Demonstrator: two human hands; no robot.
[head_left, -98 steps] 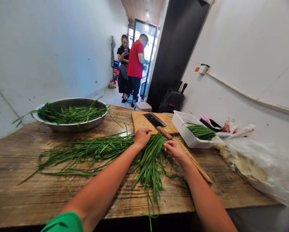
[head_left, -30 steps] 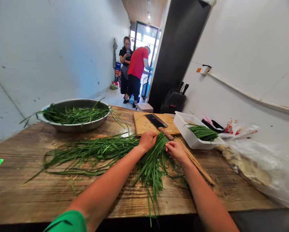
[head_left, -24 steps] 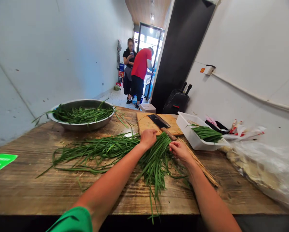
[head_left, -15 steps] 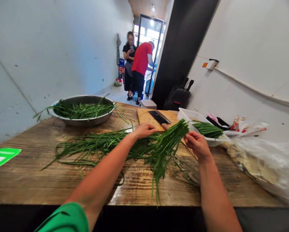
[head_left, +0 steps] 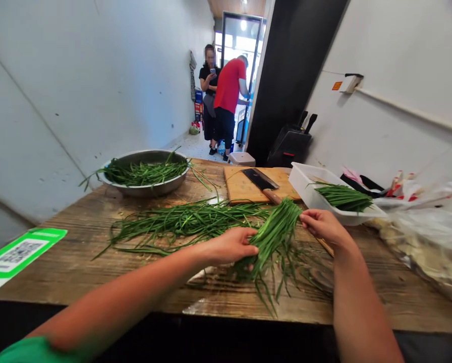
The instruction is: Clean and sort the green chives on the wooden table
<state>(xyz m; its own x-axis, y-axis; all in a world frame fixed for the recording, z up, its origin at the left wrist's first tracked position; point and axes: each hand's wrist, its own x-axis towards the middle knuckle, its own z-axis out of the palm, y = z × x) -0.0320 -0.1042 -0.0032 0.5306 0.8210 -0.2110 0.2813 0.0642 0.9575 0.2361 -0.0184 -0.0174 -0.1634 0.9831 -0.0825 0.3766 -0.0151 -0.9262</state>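
A bunch of Chinese chives [head_left: 273, 232] hangs at a slant over the table, its cut ends up and right, its leaf tips trailing on the wood. My right hand [head_left: 320, 224] pinches the upper end. Around the lower middle curls my left hand [head_left: 235, 246], thumb and fingers against the leaves. Loose chives [head_left: 180, 222] lie spread across the table just behind my left forearm. A cleaver [head_left: 262, 182] rests on a wooden cutting board [head_left: 233, 187] beyond the bunch. More chives [head_left: 345, 196] lie in a white plastic tub [head_left: 299, 179] behind my right hand.
A steel basin [head_left: 146, 190] heaped with chives stands at the back left. Plastic bags [head_left: 426, 237] crowd the right side. A green-and-white QR card [head_left: 25, 252] lies at the left edge. Two people [head_left: 228, 91] stand by the doorway, beyond a stool [head_left: 242, 159].
My left hand has come from the loose chives near the board toward me, onto the bunch. My right hand still pinches the bunch's end. The view has shifted slightly left.
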